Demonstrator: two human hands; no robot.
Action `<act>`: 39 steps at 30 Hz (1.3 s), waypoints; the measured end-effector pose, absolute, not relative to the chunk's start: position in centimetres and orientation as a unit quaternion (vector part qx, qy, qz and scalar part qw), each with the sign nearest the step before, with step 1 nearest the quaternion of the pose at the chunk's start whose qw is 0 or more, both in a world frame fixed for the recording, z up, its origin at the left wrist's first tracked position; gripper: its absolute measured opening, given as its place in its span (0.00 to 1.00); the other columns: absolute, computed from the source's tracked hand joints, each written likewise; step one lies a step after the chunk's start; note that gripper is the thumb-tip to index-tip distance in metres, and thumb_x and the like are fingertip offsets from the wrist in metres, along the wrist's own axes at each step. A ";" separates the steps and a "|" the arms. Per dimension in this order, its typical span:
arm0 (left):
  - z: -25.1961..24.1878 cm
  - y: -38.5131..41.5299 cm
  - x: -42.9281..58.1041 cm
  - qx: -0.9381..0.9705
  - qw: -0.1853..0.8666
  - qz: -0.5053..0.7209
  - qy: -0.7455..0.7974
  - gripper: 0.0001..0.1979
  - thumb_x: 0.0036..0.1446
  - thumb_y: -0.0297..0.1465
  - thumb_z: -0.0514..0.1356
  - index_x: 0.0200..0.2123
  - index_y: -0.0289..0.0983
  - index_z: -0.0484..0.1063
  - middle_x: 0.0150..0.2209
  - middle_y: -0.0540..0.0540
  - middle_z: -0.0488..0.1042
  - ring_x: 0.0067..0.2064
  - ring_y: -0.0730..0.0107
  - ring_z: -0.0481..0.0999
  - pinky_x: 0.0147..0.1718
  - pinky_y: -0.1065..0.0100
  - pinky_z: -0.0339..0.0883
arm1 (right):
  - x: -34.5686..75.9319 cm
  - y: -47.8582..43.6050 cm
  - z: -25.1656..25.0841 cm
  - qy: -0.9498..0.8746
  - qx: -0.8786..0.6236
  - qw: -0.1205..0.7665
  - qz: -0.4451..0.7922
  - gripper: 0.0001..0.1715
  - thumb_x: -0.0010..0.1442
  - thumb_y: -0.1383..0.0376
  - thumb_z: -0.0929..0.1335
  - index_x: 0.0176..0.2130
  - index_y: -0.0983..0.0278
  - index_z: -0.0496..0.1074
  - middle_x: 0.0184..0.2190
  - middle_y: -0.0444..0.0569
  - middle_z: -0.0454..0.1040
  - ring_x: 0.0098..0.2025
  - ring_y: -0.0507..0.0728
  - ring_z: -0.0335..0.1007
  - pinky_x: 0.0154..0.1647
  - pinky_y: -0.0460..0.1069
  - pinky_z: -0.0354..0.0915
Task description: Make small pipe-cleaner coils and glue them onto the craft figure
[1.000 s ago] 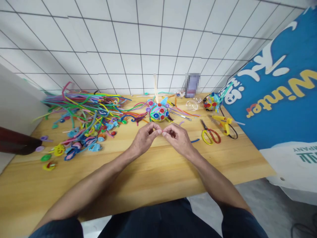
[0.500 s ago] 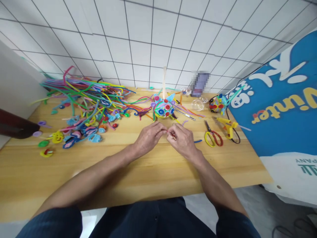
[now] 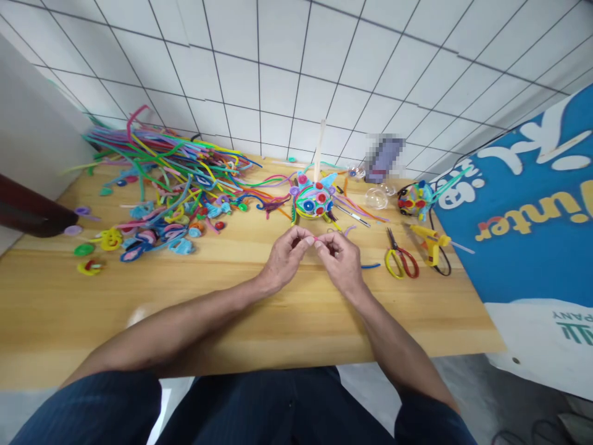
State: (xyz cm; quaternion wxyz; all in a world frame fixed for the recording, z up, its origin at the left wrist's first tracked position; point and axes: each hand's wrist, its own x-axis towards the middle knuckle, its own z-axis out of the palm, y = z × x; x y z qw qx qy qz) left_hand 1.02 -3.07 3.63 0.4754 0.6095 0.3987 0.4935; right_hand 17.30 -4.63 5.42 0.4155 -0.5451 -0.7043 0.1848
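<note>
My left hand point(image 3: 286, 258) and my right hand point(image 3: 341, 261) meet over the middle of the table, thumbs and forefingers pinched on a short red pipe cleaner point(image 3: 315, 238). Only a bit of it shows between the fingertips. Just beyond them stands a round, colourful pipe-cleaner figure point(image 3: 314, 201) with blue and red coiled discs, pointed ears and a pale stick rising behind it. To the right of my right hand lie a short blue pipe cleaner piece point(image 3: 370, 266) and scissors point(image 3: 401, 258) with one yellow and one red handle.
A heap of pipe cleaners point(image 3: 167, 154) and several coiled shapes point(image 3: 139, 244) cover the table's left side. At right are a yellow glue gun point(image 3: 432, 242) with a cable, a second figure point(image 3: 414, 201), clear plastic shells point(image 3: 377, 198) and a blue printed board point(image 3: 532, 216). A tiled wall point(image 3: 278, 80) stands behind.
My fingertips have straightened and drawn slightly apart, so the red pipe cleaner shows between them. The whole view has shifted a little; the things on the table stay in place.
</note>
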 end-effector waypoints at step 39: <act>4.9 -1.0 -0.8 0.737 0.386 0.425 0.358 0.10 0.65 0.37 0.61 0.33 0.38 0.75 0.30 0.49 0.74 0.30 0.70 0.68 0.34 0.68 0.62 | 18.3 -4.3 6.4 -0.776 -0.491 0.373 0.133 0.06 0.68 0.67 0.67 0.37 0.60 0.73 0.32 0.47 0.74 0.33 0.55 0.68 0.37 0.50 0.64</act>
